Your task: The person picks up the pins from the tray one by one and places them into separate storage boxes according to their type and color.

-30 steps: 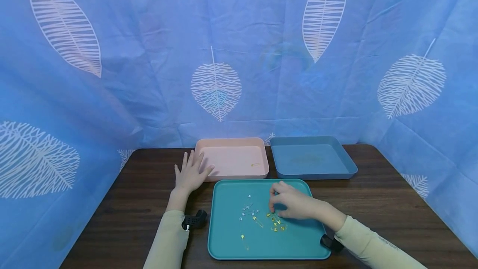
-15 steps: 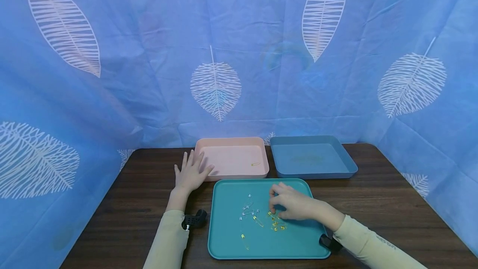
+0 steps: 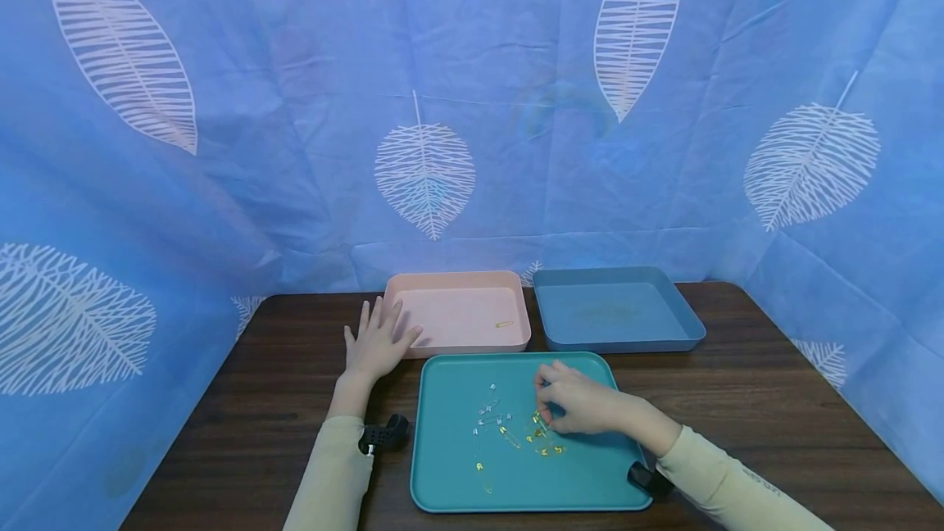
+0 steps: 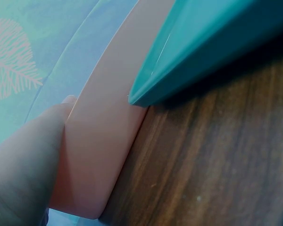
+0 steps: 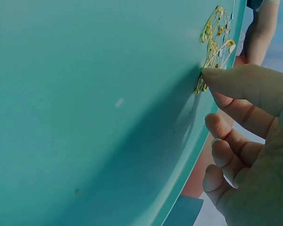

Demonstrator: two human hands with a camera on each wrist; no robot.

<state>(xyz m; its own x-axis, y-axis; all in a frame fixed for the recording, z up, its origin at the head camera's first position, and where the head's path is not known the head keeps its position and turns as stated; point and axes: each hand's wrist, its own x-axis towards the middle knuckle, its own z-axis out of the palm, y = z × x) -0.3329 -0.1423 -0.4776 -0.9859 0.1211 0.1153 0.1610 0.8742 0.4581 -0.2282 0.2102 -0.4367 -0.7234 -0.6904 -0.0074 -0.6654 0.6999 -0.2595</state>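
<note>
Gold safety pins (image 3: 544, 451) lie in a loose cluster on the teal tray (image 3: 457, 482), with silver safety pins (image 3: 487, 416) to their left. Over the cluster, my right hand (image 3: 583, 400) pinches a gold safety pin (image 5: 230, 45) between thumb and index finger; the other fingers are bent. The pinched end is hidden behind the thumb in the right wrist view. My left hand (image 3: 374, 347) has its fingers spread at the left side of the pink tray (image 3: 457, 348), the thumb over its rim. One gold safety pin (image 3: 504, 324) lies inside that pink tray.
A blue tray (image 3: 627, 347) stands right of the pink one, both behind the teal tray on a dark wooden table (image 3: 767, 400). A blue cloth (image 3: 310, 146) with white leaf patterns hangs around the back and sides.
My right hand's fingertips have come closer together, and the gold pins under them have shifted slightly. My left hand has stayed in place.
</note>
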